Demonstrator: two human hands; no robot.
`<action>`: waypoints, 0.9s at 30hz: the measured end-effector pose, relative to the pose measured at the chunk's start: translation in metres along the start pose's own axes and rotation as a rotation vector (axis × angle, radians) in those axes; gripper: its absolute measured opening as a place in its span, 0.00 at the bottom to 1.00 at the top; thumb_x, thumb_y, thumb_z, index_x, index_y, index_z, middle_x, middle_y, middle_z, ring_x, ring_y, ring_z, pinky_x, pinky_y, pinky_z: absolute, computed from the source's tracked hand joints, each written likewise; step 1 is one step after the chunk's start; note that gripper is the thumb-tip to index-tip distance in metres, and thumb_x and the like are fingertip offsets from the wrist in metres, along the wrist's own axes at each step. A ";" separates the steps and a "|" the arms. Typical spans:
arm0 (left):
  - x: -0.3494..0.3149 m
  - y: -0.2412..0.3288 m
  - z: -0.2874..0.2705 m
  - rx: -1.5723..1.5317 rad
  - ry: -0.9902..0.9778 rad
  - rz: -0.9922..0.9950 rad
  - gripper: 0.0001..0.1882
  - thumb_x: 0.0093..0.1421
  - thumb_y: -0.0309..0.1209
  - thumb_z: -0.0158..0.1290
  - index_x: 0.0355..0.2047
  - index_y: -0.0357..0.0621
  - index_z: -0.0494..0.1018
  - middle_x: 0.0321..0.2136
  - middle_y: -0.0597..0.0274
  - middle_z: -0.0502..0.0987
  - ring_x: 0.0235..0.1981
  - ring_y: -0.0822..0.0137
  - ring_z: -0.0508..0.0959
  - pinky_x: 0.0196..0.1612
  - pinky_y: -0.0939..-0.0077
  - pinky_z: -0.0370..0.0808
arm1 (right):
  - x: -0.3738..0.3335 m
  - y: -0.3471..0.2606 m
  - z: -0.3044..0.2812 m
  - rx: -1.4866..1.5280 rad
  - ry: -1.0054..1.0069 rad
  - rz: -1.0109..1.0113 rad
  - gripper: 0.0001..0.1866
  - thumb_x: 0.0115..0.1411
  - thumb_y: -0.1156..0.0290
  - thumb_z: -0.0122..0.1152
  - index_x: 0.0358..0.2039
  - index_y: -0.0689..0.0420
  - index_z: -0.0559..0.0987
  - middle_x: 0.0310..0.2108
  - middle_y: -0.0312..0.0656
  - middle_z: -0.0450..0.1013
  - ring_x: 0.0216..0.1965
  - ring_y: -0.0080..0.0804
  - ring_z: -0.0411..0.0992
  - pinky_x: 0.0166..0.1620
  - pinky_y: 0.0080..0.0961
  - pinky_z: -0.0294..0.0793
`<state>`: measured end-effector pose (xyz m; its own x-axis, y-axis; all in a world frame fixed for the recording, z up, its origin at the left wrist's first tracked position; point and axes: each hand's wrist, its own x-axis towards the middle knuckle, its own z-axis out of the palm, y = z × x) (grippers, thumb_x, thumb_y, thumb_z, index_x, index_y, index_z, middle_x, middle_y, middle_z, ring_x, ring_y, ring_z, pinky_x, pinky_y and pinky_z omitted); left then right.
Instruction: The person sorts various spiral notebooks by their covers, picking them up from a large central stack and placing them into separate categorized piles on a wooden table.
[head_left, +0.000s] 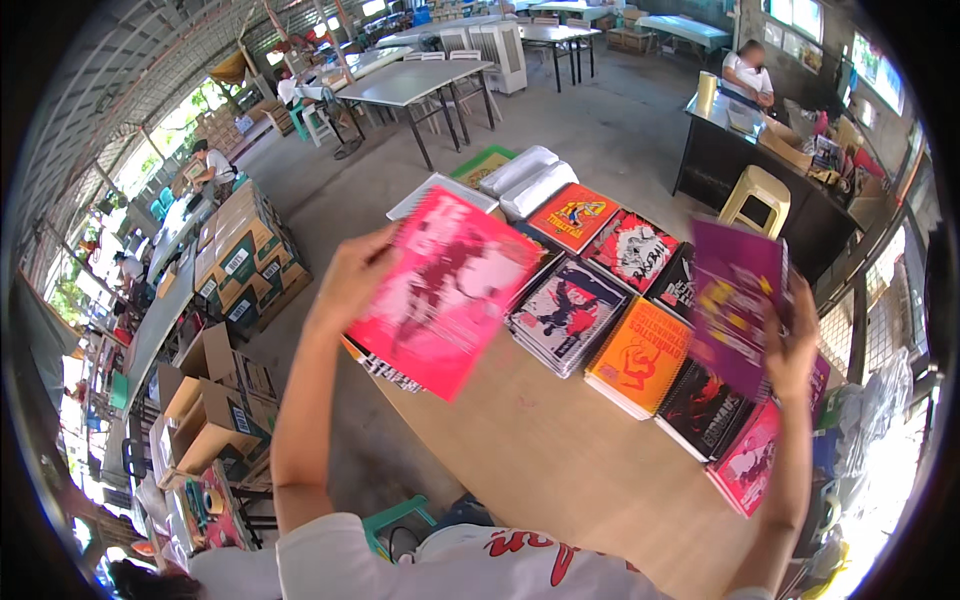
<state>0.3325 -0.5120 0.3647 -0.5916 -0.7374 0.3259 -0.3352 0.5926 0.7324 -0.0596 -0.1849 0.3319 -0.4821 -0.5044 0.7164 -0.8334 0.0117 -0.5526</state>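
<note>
My left hand [352,278] grips a bright pink spiral notebook [455,290] by its left edge, holding it up over the left side of the brown table [510,440]. My right hand [795,345] is closed around the right edge of a purple notebook [735,290], raised above the stacks at the right. Between and below them stand stacks of notebooks: white with a dark figure [568,308], orange [640,358], black [706,408], pink [750,462], red and white [632,247], and orange-red [575,214]. The held pink notebook partly covers a stack at the left.
Plastic-wrapped white bundles [530,180] lie at the table's far end. Cardboard boxes [250,255] stand stacked at left, with an opened carton [215,410] nearer. A beige stool [757,200] stands before a black desk [700,150], where a person [748,75] sits. Another person [213,165] sits far left.
</note>
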 end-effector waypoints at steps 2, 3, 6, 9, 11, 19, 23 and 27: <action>0.011 -0.071 -0.045 -0.078 -0.024 -0.024 0.22 0.59 0.27 0.53 0.55 0.39 0.68 0.42 0.60 0.79 0.40 0.76 0.73 0.46 0.79 0.70 | 0.005 -0.058 0.077 0.392 0.101 0.155 0.24 0.59 0.77 0.56 0.57 0.65 0.67 0.51 0.46 0.70 0.46 0.31 0.72 0.46 0.26 0.72; 0.020 -0.096 -0.054 -0.045 -0.103 -0.100 0.22 0.59 0.26 0.53 0.54 0.39 0.69 0.42 0.61 0.79 0.41 0.77 0.72 0.47 0.79 0.69 | 0.008 -0.091 0.117 0.529 0.130 0.244 0.24 0.59 0.75 0.57 0.57 0.64 0.68 0.50 0.44 0.71 0.46 0.29 0.71 0.48 0.25 0.71; 0.038 -0.161 -0.072 -0.042 -0.226 -0.217 0.23 0.61 0.30 0.51 0.57 0.37 0.66 0.49 0.60 0.74 0.47 0.73 0.70 0.52 0.78 0.66 | 0.014 -0.190 0.226 0.842 0.088 0.484 0.23 0.58 0.72 0.57 0.54 0.62 0.72 0.48 0.41 0.73 0.44 0.24 0.69 0.49 0.24 0.68; 0.051 -0.155 -0.060 -0.264 -0.304 -0.471 0.29 0.65 0.41 0.47 0.62 0.36 0.59 0.59 0.55 0.64 0.58 0.66 0.64 0.59 0.72 0.60 | -0.010 -0.218 0.347 1.210 0.115 0.647 0.21 0.57 0.77 0.54 0.52 0.66 0.72 0.44 0.43 0.73 0.45 0.27 0.68 0.51 0.24 0.66; 0.043 -0.166 -0.080 -0.398 -0.308 -0.701 0.33 0.65 0.48 0.45 0.63 0.37 0.56 0.63 0.52 0.58 0.63 0.62 0.58 0.62 0.69 0.56 | -0.040 -0.237 0.399 0.369 -0.110 0.578 0.31 0.55 0.72 0.58 0.59 0.66 0.63 0.58 0.59 0.55 0.60 0.53 0.52 0.61 0.40 0.54; -0.041 -0.056 -0.045 -0.632 -0.524 -0.071 0.26 0.60 0.42 0.47 0.53 0.34 0.69 0.53 0.50 0.70 0.56 0.55 0.69 0.59 0.62 0.63 | -0.041 -0.140 0.393 0.144 0.209 0.280 0.35 0.53 0.66 0.64 0.59 0.61 0.61 0.52 0.55 0.63 0.56 0.53 0.59 0.57 0.42 0.60; -0.033 -0.043 0.106 -0.482 -0.568 0.214 0.19 0.55 0.27 0.55 0.49 0.41 0.72 0.49 0.50 0.73 0.54 0.51 0.70 0.57 0.61 0.65 | 0.025 0.000 0.377 -0.243 -0.066 0.334 0.22 0.51 0.67 0.65 0.46 0.63 0.73 0.43 0.52 0.71 0.47 0.50 0.68 0.54 0.40 0.66; 0.057 -0.142 0.245 0.189 -0.023 0.008 0.27 0.53 0.33 0.60 0.52 0.39 0.67 0.58 0.41 0.62 0.58 0.43 0.64 0.57 0.57 0.64 | 0.085 0.107 0.418 -0.376 -0.468 0.626 0.27 0.49 0.60 0.66 0.43 0.67 0.73 0.45 0.59 0.72 0.47 0.55 0.71 0.49 0.44 0.72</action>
<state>0.1667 -0.5585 0.1323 -0.6107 -0.7262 0.3157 -0.4611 0.6503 0.6038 -0.0763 -0.5871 0.1557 -0.7900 -0.6122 0.0328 -0.5257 0.6490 -0.5499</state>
